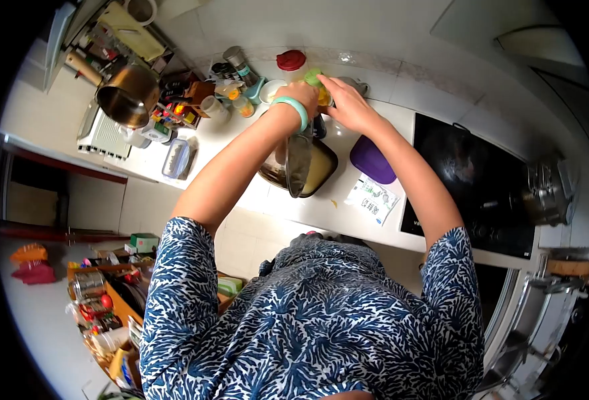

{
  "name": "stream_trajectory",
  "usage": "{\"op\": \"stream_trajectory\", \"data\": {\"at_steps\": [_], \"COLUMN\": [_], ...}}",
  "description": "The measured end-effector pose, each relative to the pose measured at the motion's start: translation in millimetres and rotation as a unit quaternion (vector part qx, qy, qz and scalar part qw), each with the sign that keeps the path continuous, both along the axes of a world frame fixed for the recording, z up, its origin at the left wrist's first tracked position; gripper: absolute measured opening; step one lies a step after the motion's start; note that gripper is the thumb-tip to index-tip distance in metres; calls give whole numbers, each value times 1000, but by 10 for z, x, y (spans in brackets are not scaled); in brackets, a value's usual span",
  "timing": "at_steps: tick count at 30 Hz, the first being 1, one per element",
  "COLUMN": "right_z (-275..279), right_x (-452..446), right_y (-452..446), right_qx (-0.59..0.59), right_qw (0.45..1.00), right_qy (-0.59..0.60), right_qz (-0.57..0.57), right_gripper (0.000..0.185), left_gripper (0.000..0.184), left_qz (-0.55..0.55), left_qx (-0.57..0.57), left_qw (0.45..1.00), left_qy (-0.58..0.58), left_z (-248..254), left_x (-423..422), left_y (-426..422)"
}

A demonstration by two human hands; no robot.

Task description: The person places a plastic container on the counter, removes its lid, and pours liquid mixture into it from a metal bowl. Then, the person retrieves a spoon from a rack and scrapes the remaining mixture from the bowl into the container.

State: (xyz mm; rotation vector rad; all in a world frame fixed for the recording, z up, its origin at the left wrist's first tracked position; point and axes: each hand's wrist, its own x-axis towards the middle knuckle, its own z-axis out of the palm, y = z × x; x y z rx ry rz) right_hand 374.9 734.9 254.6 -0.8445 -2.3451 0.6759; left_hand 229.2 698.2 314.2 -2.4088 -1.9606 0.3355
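Observation:
My left hand (pixel 306 95), with a pale green bangle (pixel 293 110) on the wrist, is closed at the back of the counter; what its fingers hold is hidden. My right hand (pixel 348 103) reaches in beside it, thumb and fingers around a small yellow container with a green top (pixel 313 77). Beneath my left forearm, a shiny metal bowl (pixel 299 167) stands tilted on its side. It rests at a dark rectangular pan (pixel 328 175) that has something pale yellow in it. A red-lidded jar (pixel 291 61) is just behind my hands.
A purple lid (pixel 373 160) and a printed packet (pixel 372 200) lie right of the pan. The black cooktop (pixel 461 173) is farther right. Bottles, a knife block (pixel 200 97), a clear box (pixel 179 159) and a hanging pot (pixel 128 97) are on the left.

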Motion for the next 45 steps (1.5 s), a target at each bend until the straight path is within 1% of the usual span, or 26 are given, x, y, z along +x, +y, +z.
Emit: {"op": "stream_trajectory", "data": {"at_steps": [1,2,4,5,6,8,9,11,12,14,18,22,24,25,27,29,31,33,35,36,38,39,41,42,43,45], "right_z": [-19,-54,14,-155,-172,-171,-185,-240,-245,-240,-332,-386,-332,-276,-269,-334,-251,-206,-207,-254,-406,-439,-492,-484,-454,-405], "right_x": [-90,-155,-258,-322,-369,-463,-512,-581,-611,-674,-734,-780,-785,-764,-756,-796,-768,-757,-762,-764,-797,-809,-814,-806,-801,-781], "right_y": [102,177,268,378,430,531,573,588,587,545,523,478,449,429,415,464,408,362,340,342,362,357,372,353,325,305], "right_qx": [49,50,-120,-72,-72,-123,-123,-67,-69,-26,-12,-28,-27,-18,-8,5,22,40,44,42,76,75,86,85,81,74], "right_qw": [999,998,990,994,993,981,980,978,977,969,974,973,972,969,965,968,968,968,969,969,973,974,970,970,972,975], "right_qy": [-14,-13,-29,-6,-7,-34,-34,-25,-25,13,-27,-53,-76,-86,-96,-132,-139,-147,-139,-139,-57,-57,9,9,4,-1], "right_qz": [16,27,69,85,93,144,151,195,202,246,224,221,222,231,242,215,208,198,202,201,208,207,229,228,220,210], "right_gripper": [71,71,66,64,64,66,66,60,60,54,49,44,43,39,36,35,37,38,46,46,52,52,58,58,58,58], "left_gripper": [18,18,18,18,18,18,18,17,17,15,14,17,21,22,22,22,17,16,15,17,22,32,35,38,38,68], "left_qz": [4,15,13,13,22,36,44,23,29,-4,-27,-50,-70,-97,-81,-66,-2,1,3,21,55,81,107,132,125,188], "left_qx": [5,5,13,12,12,6,6,19,17,-1,-4,43,77,113,132,150,108,130,152,156,164,166,188,211,232,244], "left_qw": [1000,1000,1000,1000,1000,999,999,1000,999,1000,998,996,991,987,986,984,994,992,988,986,976,972,962,949,941,933], "left_qy": [-1,-1,-17,1,0,-1,0,4,5,27,60,54,87,57,66,75,30,2,-26,-61,-129,-148,-169,-190,-211,-187], "left_z": [10,17,26,0,-22,-28,-55,-124,-123,-106,-129,-170,-221,-280,-331,-337,-330,-324,-319,-299,-262,-248,-132,-92,-90,-308], "left_x": [-29,-62,-108,-143,-163,-206,-230,-255,-263,-281,-294,-405,-443,-488,-502,-512,-565,-616,-651,-658,-692,-729,-722,-708,-703,-731], "left_y": [-19,-33,-31,-18,-12,-6,8,-28,-40,-94,-141,-267,-306,-298,-344,-387,-416,-495,-566,-602,-688,-766,-966,-1088,-1209,-1494]}}
